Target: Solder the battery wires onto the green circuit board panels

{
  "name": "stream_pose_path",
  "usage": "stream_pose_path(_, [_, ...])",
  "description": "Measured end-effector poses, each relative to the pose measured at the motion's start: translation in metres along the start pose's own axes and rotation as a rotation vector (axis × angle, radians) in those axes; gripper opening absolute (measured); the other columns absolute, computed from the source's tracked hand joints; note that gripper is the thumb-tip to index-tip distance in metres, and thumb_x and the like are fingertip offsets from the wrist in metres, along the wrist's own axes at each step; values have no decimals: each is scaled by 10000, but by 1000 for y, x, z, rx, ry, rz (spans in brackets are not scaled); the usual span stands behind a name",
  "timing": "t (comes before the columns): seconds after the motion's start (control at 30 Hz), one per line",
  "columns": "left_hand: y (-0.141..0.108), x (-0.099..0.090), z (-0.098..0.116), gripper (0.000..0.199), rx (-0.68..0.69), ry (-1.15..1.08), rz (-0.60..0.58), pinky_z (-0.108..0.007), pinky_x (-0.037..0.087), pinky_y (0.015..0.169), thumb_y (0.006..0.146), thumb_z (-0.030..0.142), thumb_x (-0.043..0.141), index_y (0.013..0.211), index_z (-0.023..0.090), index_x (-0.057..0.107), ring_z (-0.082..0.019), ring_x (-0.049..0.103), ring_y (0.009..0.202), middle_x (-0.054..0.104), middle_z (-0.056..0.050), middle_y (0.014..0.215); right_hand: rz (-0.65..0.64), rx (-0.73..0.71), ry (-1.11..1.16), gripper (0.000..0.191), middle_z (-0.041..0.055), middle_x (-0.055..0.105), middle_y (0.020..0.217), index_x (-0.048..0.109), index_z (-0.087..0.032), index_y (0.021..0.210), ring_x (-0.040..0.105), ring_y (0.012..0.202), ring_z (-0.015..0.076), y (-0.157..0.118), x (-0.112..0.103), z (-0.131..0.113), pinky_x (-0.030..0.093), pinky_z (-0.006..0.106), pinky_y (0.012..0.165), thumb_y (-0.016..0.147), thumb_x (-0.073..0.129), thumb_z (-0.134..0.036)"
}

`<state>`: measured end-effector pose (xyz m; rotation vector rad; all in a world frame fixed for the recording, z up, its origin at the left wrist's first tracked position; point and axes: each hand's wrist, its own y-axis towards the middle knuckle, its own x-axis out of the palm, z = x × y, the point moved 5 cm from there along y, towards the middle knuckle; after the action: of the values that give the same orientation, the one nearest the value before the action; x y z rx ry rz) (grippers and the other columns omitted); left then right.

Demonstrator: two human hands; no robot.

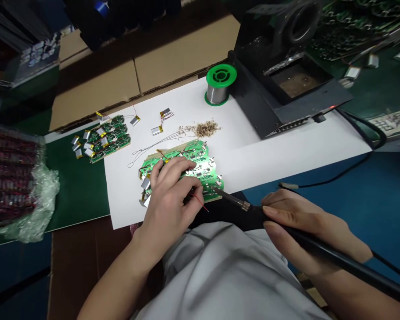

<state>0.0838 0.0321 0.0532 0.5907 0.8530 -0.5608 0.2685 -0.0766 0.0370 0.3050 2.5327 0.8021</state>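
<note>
A panel of green circuit boards (205, 171) lies on white paper in front of me. My left hand (173, 191) rests over its left part, thumb and forefinger pinched on a thin red wire (202, 203) whose loose end sticks out. In my right hand (296, 222) is a black-handled soldering iron (235, 201), held like a pen, its tip at the panel's lower right corner. Small silver battery cells (146, 183) show at the panel's left edge, partly covered by my left hand.
Behind the panel are a green solder spool (222, 76), brown crumbs (206, 129), loose solder wire (146, 149) and loose cells (157, 130). A dark metal box (273, 106) stands at right. More boards with cells (115, 135) lie left, near bubble wrap (42, 195). The iron's cable (336, 171) crosses at right.
</note>
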Motion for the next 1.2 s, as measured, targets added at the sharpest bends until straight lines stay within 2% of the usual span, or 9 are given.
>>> stream_pose_path(0.13, [0,1,1,181,0,11,16,-518,290,1210,949,65,610,840,208,619,-249,613,1284,700,-55,1192,-84,-37,-139,244,-1,644,662,672,-252,1062,622,570,161,3,3,-3,567,296,450,926,582,-71])
stream_pose_path(0.23, [0,1,2,180,-3,19,35,-528,302,1207,946,57,607,844,205,610,-256,617,1286,707,-56,1180,-100,-38,-176,191,-5,643,645,667,-253,1026,624,568,161,0,3,-3,586,298,474,965,562,-106])
stream_pose_path(0.37, [-1,2,2,167,9,29,47,-529,313,1206,946,64,614,855,203,607,-257,623,1287,713,-59,1182,-77,-6,-144,228,24,676,698,707,-259,1144,649,625,183,-10,5,1,617,343,542,1005,553,-165])
stream_pose_path(0.5, [-1,3,2,164,17,46,55,-533,322,1197,947,64,606,856,200,612,-264,626,1288,715,-66,1177,-43,10,-68,326,29,667,731,677,-259,1269,627,652,195,-19,8,4,604,374,581,980,584,-137])
stream_pose_path(0.67, [0,4,4,165,22,64,64,-535,339,1188,949,71,605,855,207,614,-269,634,1285,721,-68,1175,14,14,-62,324,18,644,732,692,-284,1240,594,630,188,-22,11,6,583,383,574,965,608,-135])
stream_pose_path(0.83, [0,4,4,174,11,75,52,-541,347,1188,960,82,591,861,224,609,-265,633,1285,725,-68,1183,36,-56,-117,381,2,628,719,673,-286,1301,593,597,181,-21,14,5,577,368,522,948,634,-148])
stream_pose_path(0.93, [0,3,4,180,10,76,53,-551,345,1184,960,84,588,857,230,609,-268,632,1284,726,-67,1181,29,-74,-145,357,3,641,697,681,-296,1272,597,574,187,-16,12,1,592,374,504,951,623,-151])
stream_pose_path(1.2, [0,4,4,173,16,86,44,-555,347,1182,967,90,585,862,227,607,-270,628,1291,725,-73,1184,-101,-240,-217,307,6,688,671,680,-184,1092,629,557,152,2,13,-17,628,310,520,825,718,-35])
